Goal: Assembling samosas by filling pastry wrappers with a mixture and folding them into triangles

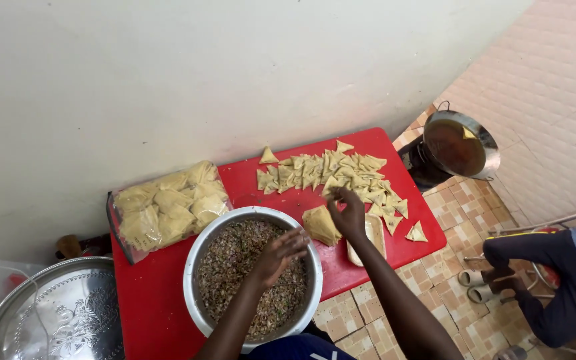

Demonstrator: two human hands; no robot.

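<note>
My left hand (278,257) reaches into a steel bowl (198,263) of chopped brown-green filling (235,267), with its fingers spread on the filling. My right hand (349,213) stretches over the red table (161,300) to the near edge of a pile of folded triangular pastries (331,170). Its fingertips are bent down onto the pile, and whether they grip a piece is unclear. A folded pale dough piece (320,225) lies just left of that hand. A small white dish (376,239) is partly hidden under the wrist.
A clear plastic bag of pastries (165,207) lies at the table's back left. An embossed silver tray (55,313) sits at the lower left. A pan of oil (458,143) stands on a burner on the tiled floor. Another person's legs (555,267) are at the right.
</note>
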